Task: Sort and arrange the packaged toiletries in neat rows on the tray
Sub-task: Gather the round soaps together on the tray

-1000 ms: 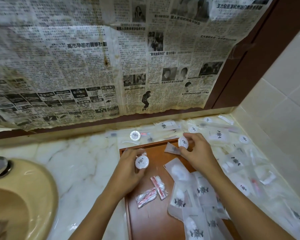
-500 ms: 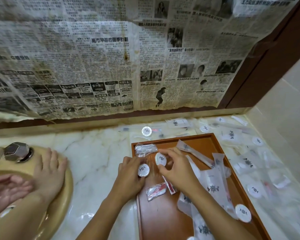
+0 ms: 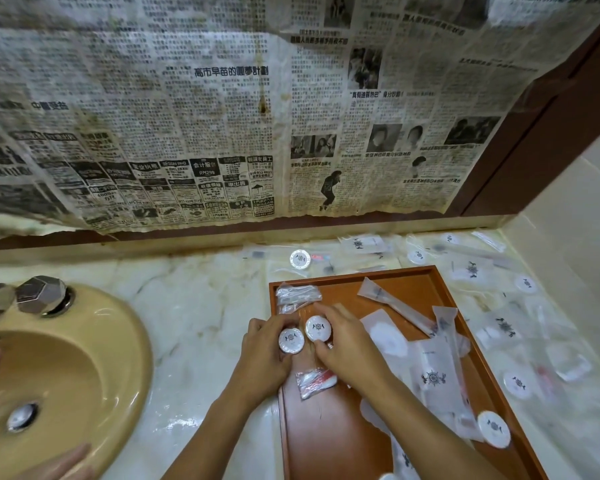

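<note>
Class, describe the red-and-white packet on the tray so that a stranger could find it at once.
Start at the brown tray right of the sink. The red-and-white packet lies near its left edge, just below the two hands. It alone there shows red; its neighbours are white.

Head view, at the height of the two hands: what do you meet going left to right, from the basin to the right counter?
Yellow basin → bare marble counter → left hand gripping a round white packet → second round white packet → right hand → flat clear sachets on the tray → loose packets on the counter.
</note>
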### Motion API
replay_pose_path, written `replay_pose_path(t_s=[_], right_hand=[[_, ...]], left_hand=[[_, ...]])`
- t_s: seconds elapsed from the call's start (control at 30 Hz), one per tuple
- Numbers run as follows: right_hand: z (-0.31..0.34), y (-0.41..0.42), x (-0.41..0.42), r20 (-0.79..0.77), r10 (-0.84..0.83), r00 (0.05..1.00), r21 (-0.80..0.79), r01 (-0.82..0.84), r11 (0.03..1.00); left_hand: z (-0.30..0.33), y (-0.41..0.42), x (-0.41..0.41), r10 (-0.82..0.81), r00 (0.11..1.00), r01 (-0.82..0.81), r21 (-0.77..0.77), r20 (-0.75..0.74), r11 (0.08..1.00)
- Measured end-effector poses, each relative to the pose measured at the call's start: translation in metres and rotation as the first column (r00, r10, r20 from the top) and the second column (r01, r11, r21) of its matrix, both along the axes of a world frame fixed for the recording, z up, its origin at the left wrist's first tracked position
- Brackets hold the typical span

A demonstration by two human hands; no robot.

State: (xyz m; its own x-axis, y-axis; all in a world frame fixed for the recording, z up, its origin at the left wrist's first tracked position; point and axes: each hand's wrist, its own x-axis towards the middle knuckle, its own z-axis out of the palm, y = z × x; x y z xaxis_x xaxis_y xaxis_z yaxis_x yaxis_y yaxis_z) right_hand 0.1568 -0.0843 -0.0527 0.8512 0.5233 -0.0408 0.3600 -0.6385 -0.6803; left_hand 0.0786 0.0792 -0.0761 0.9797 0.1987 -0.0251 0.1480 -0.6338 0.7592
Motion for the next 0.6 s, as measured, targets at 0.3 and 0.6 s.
replay_pose_path(t_s=[0.3, 0.6], right_hand=[[-0.014, 0.002, 0.0, 0.049, 0.003, 0.999, -0.11, 0.003, 0.994], [-0.018, 0.003, -0.003, 0.087, 0.011, 0.996, -0.196, 0.007, 0.981]], left_hand=[[0.0, -0.005, -0.002, 0.079, 0.996, -0.077, -0.046, 0.038, 0.996], [-0.001, -0.003, 0.0, 0.065, 0.998, -0.064, -0.039, 0.014, 0.997]])
